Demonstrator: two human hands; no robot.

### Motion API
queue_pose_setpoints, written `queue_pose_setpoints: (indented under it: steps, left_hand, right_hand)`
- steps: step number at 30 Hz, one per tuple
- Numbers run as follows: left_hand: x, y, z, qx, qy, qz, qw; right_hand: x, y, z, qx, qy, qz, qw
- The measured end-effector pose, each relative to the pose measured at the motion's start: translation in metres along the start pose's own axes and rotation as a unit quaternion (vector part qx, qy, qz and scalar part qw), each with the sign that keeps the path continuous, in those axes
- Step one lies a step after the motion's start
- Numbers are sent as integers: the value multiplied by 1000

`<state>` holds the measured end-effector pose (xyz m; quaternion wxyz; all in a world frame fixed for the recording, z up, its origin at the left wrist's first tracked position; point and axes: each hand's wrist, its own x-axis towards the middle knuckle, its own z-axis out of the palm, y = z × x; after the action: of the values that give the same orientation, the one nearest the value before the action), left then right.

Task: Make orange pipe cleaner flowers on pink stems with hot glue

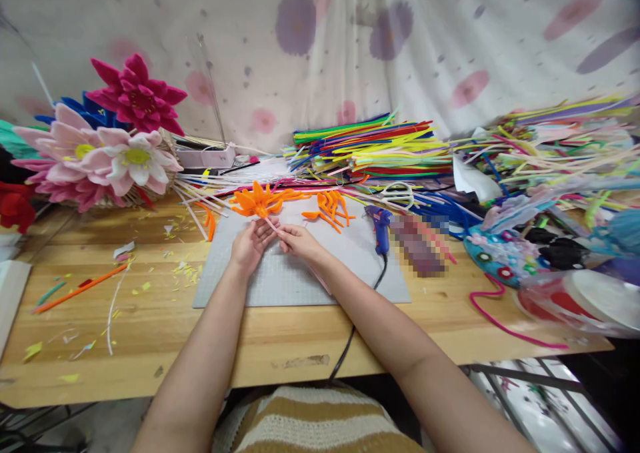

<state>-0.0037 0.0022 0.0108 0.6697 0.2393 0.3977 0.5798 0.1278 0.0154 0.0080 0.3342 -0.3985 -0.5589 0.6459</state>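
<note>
Holding the orange flower (257, 201) by its pale stem (271, 225), the person works over a grey mat (280, 291). The right hand (301, 242) has thumb and fingers closed on the stem, below the bloom. The left hand (250, 245) is half curled, palm turned up, its fingertips at the stem; whether they grip or only steady it, I cannot tell. The flower sits at 11 o'clock from the hands, over the mat's far edge.

The step in hand seems to be handling the stem just under the flower, perhaps turning or settling it. As I judge it, the next move calls for a firm right pinch and a light left hand, so the petals are not crushed or the stem bent.

From the hands, the loose petals (333, 207) lie at 2 o'clock on the mat, the glue gun (380, 229) at 3, its black cord (350, 336) running toward 5. Scissors (399, 195) lie beyond the mat, between 2 and 3.
</note>
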Motion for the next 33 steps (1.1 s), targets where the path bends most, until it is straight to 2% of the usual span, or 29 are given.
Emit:
queue_pose_setpoints:
  steps: [5, 9, 12, 15, 17, 20, 22, 24, 28, 33]
  left_hand:
    - [1, -5, -1, 7, -22, 29, 999]
    - [1, -9, -1, 80, -34, 79, 993]
    - [-1, -14, 1, 118, -31, 118, 986]
    - [-3, -16, 4, 137, -26, 130, 982]
    - [-4, -15, 5, 163, -11, 147, 976]
    - [-7, -7, 2, 193, 68, 222, 953]
    - [-8, 2, -3, 160, 129, 273, 940]
    - [-9, 11, -7, 87, 156, 279, 943]
    - [-13, 23, -11, -13, 151, 228, 962]
    - [-19, 22, -10, -28, 100, 230, 968]
  right_hand:
    - [-9, 0, -14, 48, -8, 16, 999]
    - [-14, 4, -26, 87, 16, 9, 996]
    - [-14, 9, -31, 115, 4, 9, 993]
    - [-15, 14, -33, 126, -8, -9, 992]
    - [-15, 15, -34, 127, -7, -17, 992]
    - [-16, 15, -35, 124, 2, -14, 992]
    - [-16, 14, -38, 127, 10, -12, 992]
    - [-17, 14, -40, 136, 16, -18, 990]
    - [-17, 15, -44, 142, 26, -27, 989]
    - [-19, 14, -46, 135, 38, -21, 990]
